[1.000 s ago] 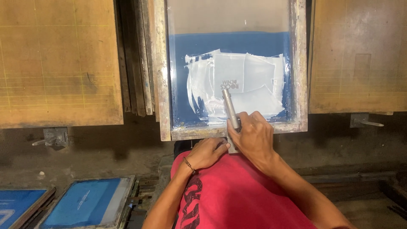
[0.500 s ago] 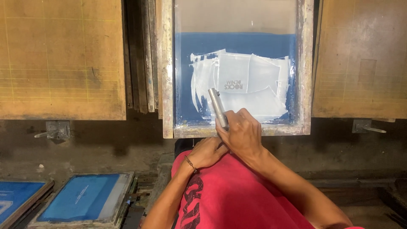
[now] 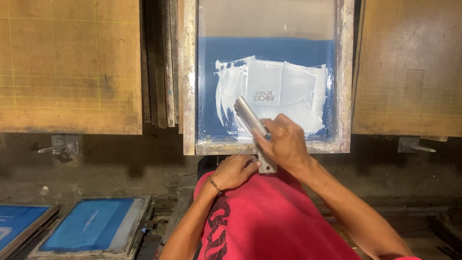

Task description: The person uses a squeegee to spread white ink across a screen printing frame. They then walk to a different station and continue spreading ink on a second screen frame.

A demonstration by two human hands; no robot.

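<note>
Metal-handled squeegee [image 3: 250, 118], centre of frame, lying on the blue mesh of the wooden-framed printing screen [image 3: 190, 96], in white ink.

Right hand [image 3: 284, 142] closed around the squeegee's near end, fingers wrapped together on the handle; left hand [image 3: 236, 171] rests curled against the screen's lower frame edge just below, holding nothing that I can make out. Judgement: tool rigid, light to moderate in weight, handle likely slick where ink has crept; best gripped at the bare metal near end. Mesh is taut yet easily damaged, ink wet and smeary. Bare wooden boards [image 3: 67, 67] flank the screen at upper left and upper right; spare blue screens [image 3: 91, 224] lower left. Person's red shirt [image 3: 269, 216] fills the lower centre.
</note>
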